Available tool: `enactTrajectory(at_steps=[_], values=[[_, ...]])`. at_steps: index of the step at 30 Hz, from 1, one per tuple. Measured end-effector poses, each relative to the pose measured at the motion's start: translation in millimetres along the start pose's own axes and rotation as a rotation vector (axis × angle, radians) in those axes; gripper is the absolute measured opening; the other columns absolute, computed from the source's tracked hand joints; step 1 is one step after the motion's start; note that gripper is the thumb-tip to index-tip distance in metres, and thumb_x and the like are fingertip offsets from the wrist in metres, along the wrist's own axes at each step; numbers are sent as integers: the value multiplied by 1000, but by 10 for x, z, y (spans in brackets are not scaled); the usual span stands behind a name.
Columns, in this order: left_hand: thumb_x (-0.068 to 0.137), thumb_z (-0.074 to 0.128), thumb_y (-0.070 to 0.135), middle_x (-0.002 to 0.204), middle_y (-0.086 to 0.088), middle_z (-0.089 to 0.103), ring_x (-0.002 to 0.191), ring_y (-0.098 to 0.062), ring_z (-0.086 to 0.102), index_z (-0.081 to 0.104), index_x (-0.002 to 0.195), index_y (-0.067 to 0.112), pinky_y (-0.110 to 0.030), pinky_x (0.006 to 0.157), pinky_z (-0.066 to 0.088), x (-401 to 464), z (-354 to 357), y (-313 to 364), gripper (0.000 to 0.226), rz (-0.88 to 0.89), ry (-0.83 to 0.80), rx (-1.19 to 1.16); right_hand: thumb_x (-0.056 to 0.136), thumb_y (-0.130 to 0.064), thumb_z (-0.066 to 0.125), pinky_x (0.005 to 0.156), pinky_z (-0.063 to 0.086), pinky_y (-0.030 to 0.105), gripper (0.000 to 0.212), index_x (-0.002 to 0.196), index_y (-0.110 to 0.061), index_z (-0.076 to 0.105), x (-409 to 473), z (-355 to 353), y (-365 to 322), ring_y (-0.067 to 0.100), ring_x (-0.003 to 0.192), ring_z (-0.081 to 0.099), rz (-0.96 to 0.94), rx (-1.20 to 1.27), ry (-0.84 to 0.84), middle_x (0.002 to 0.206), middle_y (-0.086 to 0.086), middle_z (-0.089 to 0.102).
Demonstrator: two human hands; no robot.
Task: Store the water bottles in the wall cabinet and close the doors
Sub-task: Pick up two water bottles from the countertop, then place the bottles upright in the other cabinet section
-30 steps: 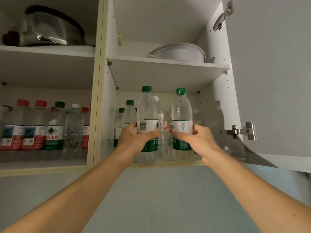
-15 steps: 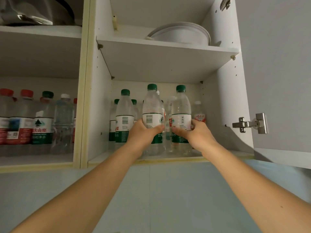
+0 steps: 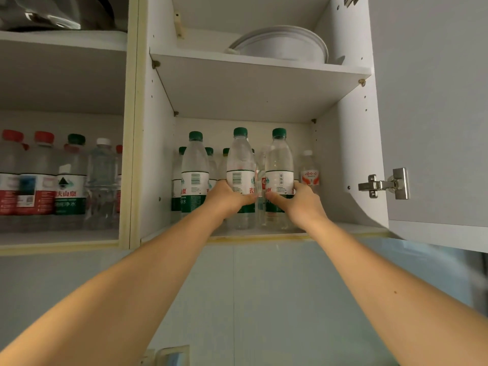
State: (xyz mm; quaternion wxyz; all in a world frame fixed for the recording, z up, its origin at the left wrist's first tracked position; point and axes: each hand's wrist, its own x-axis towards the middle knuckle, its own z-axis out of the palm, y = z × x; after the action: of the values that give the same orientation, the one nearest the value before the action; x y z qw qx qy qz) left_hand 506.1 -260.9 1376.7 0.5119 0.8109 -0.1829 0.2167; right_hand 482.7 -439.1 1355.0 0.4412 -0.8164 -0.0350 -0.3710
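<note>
A person reaches both arms up into an open wall cabinet (image 3: 351, 133), each hand wrapped around an upright green-capped water bottle on the lower shelf (image 3: 330, 232). The left hand (image 3: 228, 198) holds its grip on the left bottle (image 3: 240, 165); the right hand (image 3: 299, 202) holds its grip on the right bottle (image 3: 279, 165), the two bottles just beside each other. More bottles stand behind them and in the left compartment (image 3: 66, 180). A white dish (image 3: 282, 43) sits on the upper shelf. The right door (image 3: 435, 101) stands open.
</note>
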Motion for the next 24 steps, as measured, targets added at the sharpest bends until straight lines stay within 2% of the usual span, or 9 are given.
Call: enactTrajectory(at_steps=[3, 6, 8, 10, 13, 15, 19, 22, 24], values=[[85, 80, 34, 129, 0, 66, 109, -20, 61, 58, 133, 20, -37, 94, 53, -82, -144, -18, 55, 19, -41, 105, 91, -58, 65, 82, 53, 34, 50, 123, -20, 65, -99, -6, -6, 21, 98, 64, -24, -96, 23, 117, 2, 70], [84, 79, 44, 123, 3, 62, 102, -17, 60, 52, 134, 18, -36, 88, 54, -224, -283, -44, 63, 82, 50, 160, 97, -50, 59, 96, 50, 43, 52, 135, -15, 54, -221, 46, -46, 29, 122, 53, -118, -198, 215, 136, 8, 55], [86, 73, 53, 116, 2, 62, 99, -18, 64, 52, 130, 19, -39, 85, 57, -369, -340, -63, 60, 157, 133, 176, 98, -38, 58, 96, 46, 45, 49, 140, -13, 51, -364, 105, -113, 32, 128, 45, -253, -208, 351, 139, 10, 47], [89, 66, 58, 102, -1, 68, 89, -20, 68, 57, 118, 19, -43, 79, 61, -547, -382, -86, 49, 242, 203, 150, 96, -24, 61, 92, 48, 43, 39, 132, -11, 56, -546, 190, -174, 31, 122, 46, -441, -191, 389, 132, 9, 48], [95, 58, 55, 83, -3, 68, 73, -18, 67, 61, 99, 19, -29, 60, 58, -808, -473, -156, 37, 349, 277, 99, 91, -10, 63, 88, 50, 41, 32, 123, -5, 61, -830, 356, -220, 29, 114, 51, -612, -156, 328, 123, 10, 51], [99, 54, 53, 74, 1, 65, 64, -11, 60, 63, 93, 15, -16, 51, 45, -972, -555, -236, 39, 398, 300, 65, 90, -6, 63, 86, 51, 42, 27, 117, -1, 63, -1013, 471, -231, 29, 106, 56, -669, -93, 270, 118, 11, 53], [101, 51, 50, 56, 8, 47, 50, -7, 41, 60, 81, 11, -21, 49, 34, -1304, -731, -502, 44, 389, 238, -57, 92, -10, 59, 71, 53, 30, 21, 111, -4, 64, -1421, 736, -180, 19, 88, 59, -675, 69, 150, 113, 2, 54], [102, 49, 52, 53, 8, 47, 45, -5, 38, 62, 86, 15, -18, 45, 32, -1610, -835, -824, 43, 325, 191, -126, 92, -16, 56, 62, 49, 17, 21, 111, -9, 65, -1794, 978, -69, 12, 84, 60, -599, 156, 69, 113, -5, 53], [102, 48, 53, 55, 6, 47, 46, -7, 38, 63, 87, 16, -18, 44, 32, -1831, -871, -1105, 42, 266, 199, -124, 94, -17, 56, 63, 48, 14, 21, 112, -12, 64, -2062, 1156, 55, 11, 86, 60, -523, 189, 5, 115, -6, 53]])
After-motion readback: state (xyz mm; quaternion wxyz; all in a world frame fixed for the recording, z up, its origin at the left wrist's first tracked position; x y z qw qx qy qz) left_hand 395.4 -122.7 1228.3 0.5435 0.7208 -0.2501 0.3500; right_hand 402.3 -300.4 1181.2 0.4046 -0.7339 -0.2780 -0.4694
